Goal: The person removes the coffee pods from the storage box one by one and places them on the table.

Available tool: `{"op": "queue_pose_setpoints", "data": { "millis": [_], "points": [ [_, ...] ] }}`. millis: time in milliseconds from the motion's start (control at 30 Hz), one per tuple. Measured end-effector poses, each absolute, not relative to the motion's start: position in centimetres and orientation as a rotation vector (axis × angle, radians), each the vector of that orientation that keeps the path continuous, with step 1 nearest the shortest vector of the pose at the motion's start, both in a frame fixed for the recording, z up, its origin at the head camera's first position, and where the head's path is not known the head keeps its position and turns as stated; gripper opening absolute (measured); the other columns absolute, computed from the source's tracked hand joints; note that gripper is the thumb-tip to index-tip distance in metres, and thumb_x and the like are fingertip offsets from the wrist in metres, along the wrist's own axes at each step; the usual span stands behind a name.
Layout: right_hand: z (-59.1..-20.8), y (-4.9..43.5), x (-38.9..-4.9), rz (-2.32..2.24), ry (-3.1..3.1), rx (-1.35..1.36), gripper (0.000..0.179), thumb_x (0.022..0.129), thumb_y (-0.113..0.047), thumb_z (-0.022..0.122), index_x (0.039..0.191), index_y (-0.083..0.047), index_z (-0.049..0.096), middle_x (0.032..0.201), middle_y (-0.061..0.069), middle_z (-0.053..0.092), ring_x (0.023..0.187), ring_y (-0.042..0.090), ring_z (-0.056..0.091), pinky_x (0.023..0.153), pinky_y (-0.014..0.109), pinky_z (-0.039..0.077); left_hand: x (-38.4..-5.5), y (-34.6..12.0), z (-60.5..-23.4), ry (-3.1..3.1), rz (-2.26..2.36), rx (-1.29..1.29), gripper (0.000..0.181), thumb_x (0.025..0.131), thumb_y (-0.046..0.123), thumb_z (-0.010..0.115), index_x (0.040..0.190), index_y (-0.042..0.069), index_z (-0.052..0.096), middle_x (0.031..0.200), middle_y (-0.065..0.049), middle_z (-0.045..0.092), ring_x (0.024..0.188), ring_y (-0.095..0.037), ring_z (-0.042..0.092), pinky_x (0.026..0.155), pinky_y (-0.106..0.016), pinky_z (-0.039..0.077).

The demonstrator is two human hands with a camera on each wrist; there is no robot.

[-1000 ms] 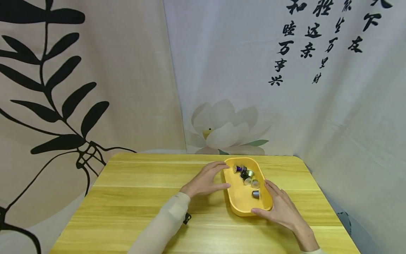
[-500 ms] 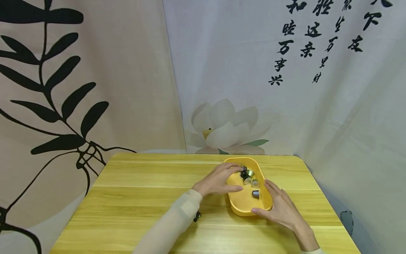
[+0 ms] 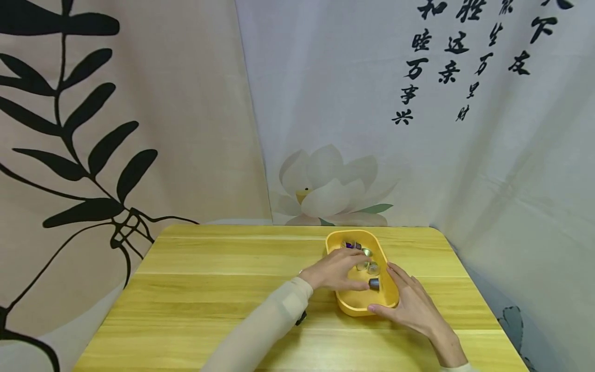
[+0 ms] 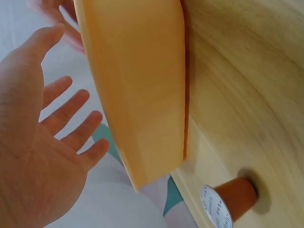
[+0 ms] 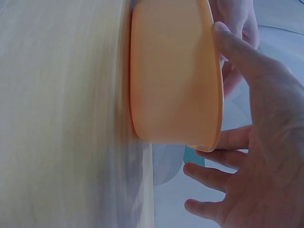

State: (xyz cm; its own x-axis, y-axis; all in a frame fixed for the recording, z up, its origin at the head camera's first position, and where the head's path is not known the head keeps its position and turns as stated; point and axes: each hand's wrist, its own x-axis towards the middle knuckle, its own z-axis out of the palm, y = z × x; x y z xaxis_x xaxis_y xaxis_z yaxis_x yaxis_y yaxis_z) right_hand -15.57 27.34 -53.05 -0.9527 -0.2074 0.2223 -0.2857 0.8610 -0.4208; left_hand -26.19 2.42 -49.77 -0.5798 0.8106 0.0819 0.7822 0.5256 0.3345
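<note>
A yellow plastic tray (image 3: 354, 304) with several small coffee capsules inside rests on the wooden table. My right hand (image 3: 418, 306) grips its near right corner, with the thumb at the near rim and fingers along the right side. My left hand (image 3: 335, 271) reaches over the tray with fingers spread, covering some capsules; the left wrist view shows nothing in its palm. A blue-grey capsule (image 3: 374, 284) lies just beside the left thumb tip. Behind the fingers are a purple capsule (image 3: 347, 245), a gold-green one (image 3: 366, 252) and a pale-lidded one (image 3: 373, 268).
A brown capsule (image 4: 235, 195) with a printed lid is on the table outside the tray in the left wrist view. The light wooden table (image 3: 223, 289) ends at a printed curtain (image 3: 195, 129) close behind the tray.
My left hand has moved right, from the tray's left rim to over the capsules, uncovering the purple one again. The right hand and the tray have stayed in place.
</note>
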Motion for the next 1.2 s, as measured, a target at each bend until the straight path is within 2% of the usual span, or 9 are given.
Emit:
{"op": "queue_pose_setpoints", "data": {
  "millis": [167, 367, 467, 667, 867, 1200],
  "points": [
    [-52.9, 27.2, -15.5, 0.691, -2.862, 0.388, 0.116, 0.085, -0.068, 0.092, 0.163, 0.008, 0.051, 0.172, 0.028, 0.050, 0.148, 0.058, 0.058, 0.115, 0.089, 0.042, -26.4, 3.2, -50.0, 2.651, 0.491, 1.427, 0.069, 0.109, 0.056, 0.072, 0.165, 0.019, 0.058, 0.172, -0.009, 0.057, 0.160, -0.026, 0.055, 0.136, -0.046, 0.045],
    [-53.1, 27.3, -15.6, 0.676, -2.866, 0.381, 0.115, 0.085, -0.066, 0.093, 0.164, 0.007, 0.051, 0.173, 0.027, 0.050, 0.150, 0.058, 0.057, 0.117, 0.088, 0.042, -26.7, 4.1, -50.0, 2.624, 0.484, 1.426, 0.066, 0.109, 0.056, 0.071, 0.163, 0.020, 0.059, 0.170, -0.002, 0.060, 0.156, -0.020, 0.059, 0.131, -0.038, 0.051],
    [-53.2, 27.4, -15.6, 0.668, -2.869, 0.379, 0.116, 0.085, -0.067, 0.092, 0.163, 0.008, 0.051, 0.173, 0.027, 0.050, 0.150, 0.058, 0.057, 0.117, 0.088, 0.042, -26.8, 4.6, -50.0, 2.610, 0.491, 1.417, 0.064, 0.109, 0.055, 0.072, 0.161, 0.020, 0.061, 0.165, 0.002, 0.064, 0.151, -0.017, 0.063, 0.127, -0.034, 0.054],
    [-53.3, 27.4, -15.6, 0.671, -2.867, 0.377, 0.118, 0.085, -0.070, 0.091, 0.163, 0.008, 0.051, 0.173, 0.027, 0.050, 0.150, 0.059, 0.056, 0.118, 0.087, 0.041, -27.1, 5.3, -50.3, 2.556, 0.527, 1.382, 0.059, 0.108, 0.051, 0.076, 0.156, 0.017, 0.066, 0.155, 0.001, 0.072, 0.144, -0.016, 0.068, 0.122, -0.028, 0.055],
    [-53.2, 27.3, -15.6, 0.672, -2.852, 0.383, 0.118, 0.084, -0.070, 0.092, 0.162, 0.008, 0.052, 0.172, 0.027, 0.052, 0.150, 0.058, 0.057, 0.118, 0.086, 0.042, -27.2, 5.8, -50.4, 2.539, 0.525, 1.321, 0.057, 0.107, 0.048, 0.078, 0.152, 0.015, 0.070, 0.152, 0.003, 0.075, 0.142, -0.014, 0.069, 0.120, -0.025, 0.055],
    [-53.1, 27.2, -15.6, 0.662, -2.870, 0.372, 0.119, 0.084, -0.069, 0.092, 0.165, 0.007, 0.049, 0.173, 0.027, 0.050, 0.151, 0.058, 0.055, 0.121, 0.085, 0.041, -27.3, 6.8, -50.5, 2.510, 0.487, 1.246, 0.055, 0.105, 0.047, 0.082, 0.151, 0.019, 0.072, 0.151, 0.007, 0.076, 0.138, -0.010, 0.071, 0.117, -0.023, 0.057]
  ]
}}
